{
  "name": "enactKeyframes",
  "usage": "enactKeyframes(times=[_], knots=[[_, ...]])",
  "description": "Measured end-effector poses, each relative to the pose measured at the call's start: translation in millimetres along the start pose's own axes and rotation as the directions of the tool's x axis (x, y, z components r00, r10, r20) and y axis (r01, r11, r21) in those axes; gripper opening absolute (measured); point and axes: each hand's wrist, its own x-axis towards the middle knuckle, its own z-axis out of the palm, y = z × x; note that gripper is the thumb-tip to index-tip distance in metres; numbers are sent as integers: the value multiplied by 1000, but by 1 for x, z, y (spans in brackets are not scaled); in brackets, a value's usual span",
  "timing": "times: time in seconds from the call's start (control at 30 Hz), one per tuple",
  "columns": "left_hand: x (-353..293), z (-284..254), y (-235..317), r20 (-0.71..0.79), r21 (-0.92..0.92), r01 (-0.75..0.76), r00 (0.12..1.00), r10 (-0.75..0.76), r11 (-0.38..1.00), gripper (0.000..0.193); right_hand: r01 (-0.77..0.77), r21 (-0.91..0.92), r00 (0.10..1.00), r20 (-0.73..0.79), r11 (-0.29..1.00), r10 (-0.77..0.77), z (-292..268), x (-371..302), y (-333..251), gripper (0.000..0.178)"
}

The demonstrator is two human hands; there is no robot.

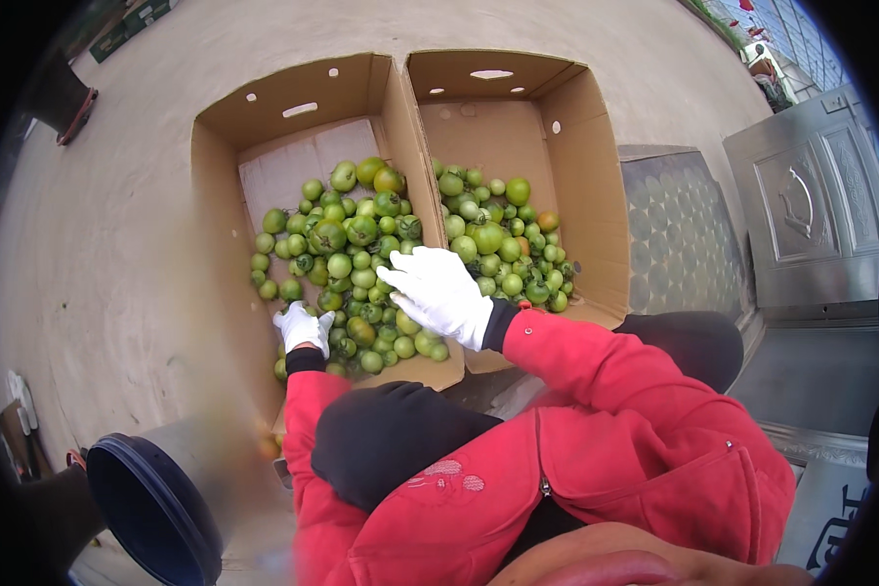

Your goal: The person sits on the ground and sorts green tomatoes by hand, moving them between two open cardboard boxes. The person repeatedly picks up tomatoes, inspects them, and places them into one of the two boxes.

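Observation:
Two open cardboard boxes stand side by side on the floor. The left box (301, 90) holds many green tomatoes (339, 266), a few of them tinged orange. A smaller heap of green tomatoes (488, 236) lies in the right box (588, 166). My left hand (304, 327), in a white glove, is down at the left edge of the left box's heap, thumb apart from the fingers and no tomato visible in it. My right hand (441, 293), also white-gloved, is over the left heap near the wall between the boxes. Its fingers are stretched out, with nothing seen in them.
A dark blue bucket (151, 513) is at the lower left. To the right of the boxes lie a mat with a round pattern (684, 230) and an embossed metal door panel (806, 200). Another dark container (63, 98) stands at the far left.

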Motion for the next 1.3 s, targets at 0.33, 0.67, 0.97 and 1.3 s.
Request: enactKeyframes(times=[0.33, 0.67, 0.97, 1.3], knots=[[-10, -37, 18, 186, -719, 0, 963, 193, 695, 43, 13, -59, 1000, -26, 998, -15, 9, -8, 9, 43], [-42, -22, 52, 340, -919, 340, 421, 841, 201, 52, 3, 41, 986, 169, 999, -10, -17, 11, -10, 59], [-45, -25, 57, 324, -882, 451, 379, 867, 133, 48, -77, 62, 963, 265, 995, 58, -16, 12, -6, 51], [-24, -7, 54, 355, -915, 379, 592, 723, 139, 62, -134, 343, 955, -205, 930, 213, -47, 11, 16, 61]])
